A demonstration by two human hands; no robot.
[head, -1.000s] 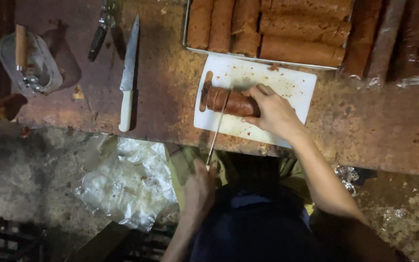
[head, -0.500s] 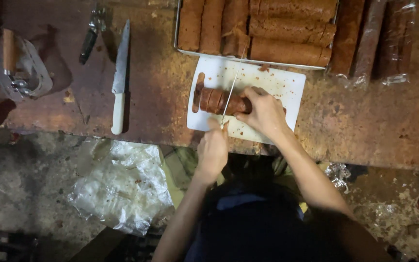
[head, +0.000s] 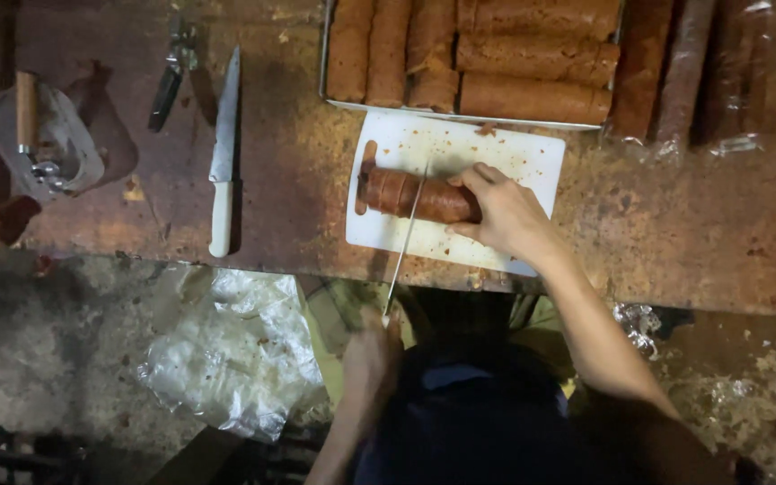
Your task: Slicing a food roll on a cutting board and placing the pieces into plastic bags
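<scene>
A brown, sausage-like roll [head: 419,195] lies lengthwise on a white cutting board [head: 514,157] at the near edge of the rusty tabletop [head: 702,233], its left end already cut into slices that stay pressed together. The right hand [head: 507,213] is closed over the roll's right end, fingers curled on top. A long thin knife [head: 404,242] crosses the roll at a slant, its blade lying on the sliced part; the left hand [head: 372,355] grips the handle below the tabletop edge.

Half a second ago the left hand was up at the board's near edge with the blade short over the roll; now it has drawn back toward the body, and more of the blade shows.

Just behind the board a metal tray [head: 325,63] holds more brown rolls [head: 532,94], and wrapped rolls [head: 684,81] lie to its right. Well to the left lie a white-handled knife [head: 223,162], dark pliers [head: 171,81] and a clear container [head: 47,148] with a wooden-handled tool. Crumpled plastic sheeting [head: 235,355] lies on the floor below.
</scene>
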